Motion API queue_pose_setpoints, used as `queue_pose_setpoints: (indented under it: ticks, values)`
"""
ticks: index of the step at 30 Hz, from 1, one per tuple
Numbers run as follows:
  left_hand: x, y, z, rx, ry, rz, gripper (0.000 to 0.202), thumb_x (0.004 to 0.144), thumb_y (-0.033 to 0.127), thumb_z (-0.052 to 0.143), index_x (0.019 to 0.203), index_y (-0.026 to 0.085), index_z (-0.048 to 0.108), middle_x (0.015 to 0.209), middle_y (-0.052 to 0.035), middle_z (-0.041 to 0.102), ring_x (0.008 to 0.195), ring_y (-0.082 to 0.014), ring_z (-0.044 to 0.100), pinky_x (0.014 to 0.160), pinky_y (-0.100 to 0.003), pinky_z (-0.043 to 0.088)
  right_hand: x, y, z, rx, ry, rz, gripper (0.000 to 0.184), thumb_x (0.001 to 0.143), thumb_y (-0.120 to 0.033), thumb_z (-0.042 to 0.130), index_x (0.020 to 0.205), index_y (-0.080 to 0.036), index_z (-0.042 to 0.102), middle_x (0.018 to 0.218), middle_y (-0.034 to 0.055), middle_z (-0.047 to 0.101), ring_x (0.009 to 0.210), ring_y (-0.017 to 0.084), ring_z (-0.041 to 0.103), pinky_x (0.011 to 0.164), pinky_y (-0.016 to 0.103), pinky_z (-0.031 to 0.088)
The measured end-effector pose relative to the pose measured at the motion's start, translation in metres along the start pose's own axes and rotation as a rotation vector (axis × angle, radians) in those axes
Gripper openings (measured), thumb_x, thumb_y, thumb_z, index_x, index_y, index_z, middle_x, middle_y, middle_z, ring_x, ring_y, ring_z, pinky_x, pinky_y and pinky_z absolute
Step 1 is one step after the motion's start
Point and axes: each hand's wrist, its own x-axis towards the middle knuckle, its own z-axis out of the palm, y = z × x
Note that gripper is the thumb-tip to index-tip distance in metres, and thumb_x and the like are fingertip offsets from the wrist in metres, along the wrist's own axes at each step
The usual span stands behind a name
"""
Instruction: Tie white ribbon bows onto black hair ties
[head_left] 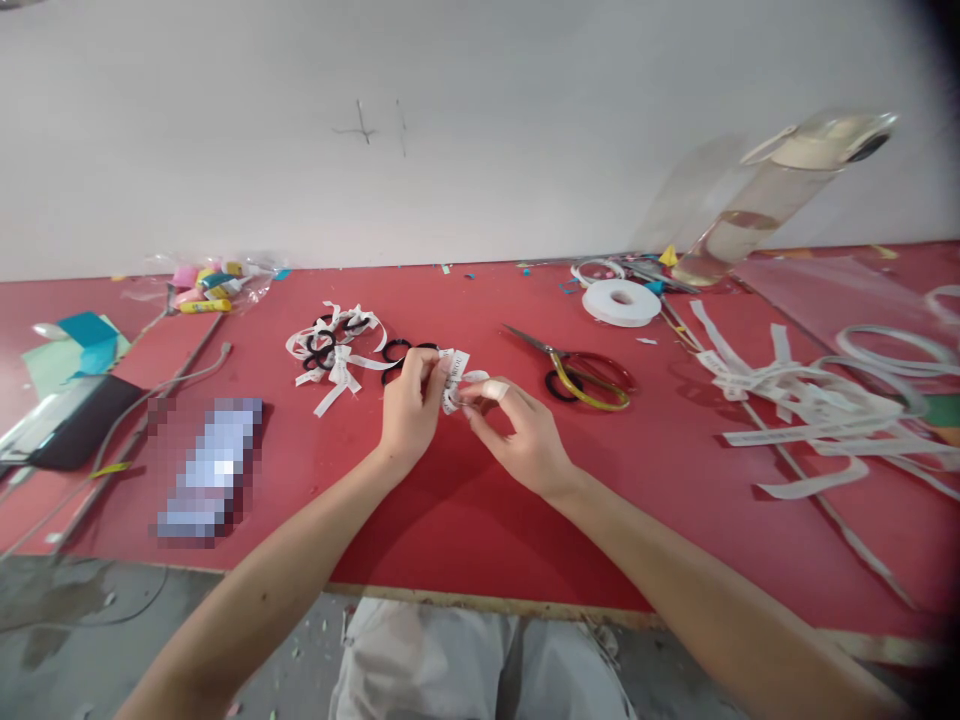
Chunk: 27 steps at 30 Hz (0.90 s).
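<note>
Between my two hands, over the middle of the red table, is a white printed ribbon (pixel 455 372) bunched into loops. My left hand (pixel 411 400) pinches it from the left, thumb and forefinger closed. From the right, my right hand (pixel 517 430) grips the ribbon's lower part with its fingertips; one finger wears a pale wrap. Just behind my left hand lie black hair ties (pixel 395 350). Farther left is a pile of black hair ties with white ribbon bows (pixel 341 360). Scissors (pixel 574 375) with red and yellow handles lie right of my hands, beside another black hair tie (pixel 562 386).
A white ribbon roll (pixel 621 302) and a tilted-looking clear bottle (pixel 765 200) stand at the back right. Cut ribbon strips (pixel 817 410) lie on the right. A blurred-out phone (pixel 210 470), a cable (pixel 172 378) and a dark case (pixel 82 420) are on the left of the red table (pixel 480 540).
</note>
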Motion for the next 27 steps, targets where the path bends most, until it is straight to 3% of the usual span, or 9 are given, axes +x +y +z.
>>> queue_pose_setpoints:
  ticks: [5, 17, 23, 27]
  values:
    - [-0.0005, 0.0014, 0.0001, -0.008, -0.015, -0.002, 0.02, 0.099, 0.039, 0.046, 0.09, 0.022, 0.047, 0.063, 0.0048, 0.057, 0.052, -0.0076, 0.052, 0.053, -0.019, 0.04, 0.0017, -0.0008, -0.0021, 0.066, 0.045, 0.075, 0.007, 0.095, -0.022, 0.056, 0.098, -0.025, 0.061, 0.091, 0.0021, 0.068, 0.07, 0.015, 0.066, 0.073, 0.034, 0.058]
    - [-0.0019, 0.0029, 0.0009, -0.001, -0.065, -0.003, 0.02, 0.099, 0.04, 0.046, 0.09, 0.022, 0.047, 0.063, 0.0049, 0.057, 0.053, -0.0082, 0.052, 0.053, -0.019, 0.039, 0.0047, 0.0054, -0.0005, 0.208, 0.201, 0.304, 0.003, 0.09, -0.027, 0.062, 0.09, -0.024, 0.06, 0.088, 0.002, 0.068, 0.073, 0.016, 0.066, 0.067, 0.031, 0.057]
    - [-0.0023, 0.0033, 0.0002, 0.018, -0.05, 0.001, 0.018, 0.098, 0.038, 0.047, 0.09, 0.022, 0.047, 0.062, 0.0057, 0.056, 0.052, -0.0077, 0.049, 0.051, -0.019, 0.037, 0.0047, 0.0067, 0.0001, 0.171, 0.168, 0.256, 0.004, 0.092, -0.027, 0.059, 0.095, -0.025, 0.06, 0.096, 0.0035, 0.065, 0.079, 0.016, 0.064, 0.074, 0.034, 0.056]
    - [-0.0027, 0.006, 0.0007, -0.024, -0.033, -0.026, 0.018, 0.1, 0.037, 0.044, 0.092, 0.022, 0.047, 0.062, 0.005, 0.061, 0.052, -0.0083, 0.055, 0.056, -0.02, 0.042, 0.0018, 0.0026, 0.0047, 0.129, 0.255, 0.21, 0.017, 0.094, -0.03, 0.058, 0.111, -0.026, 0.056, 0.107, 0.0052, 0.057, 0.094, 0.017, 0.06, 0.084, 0.035, 0.053]
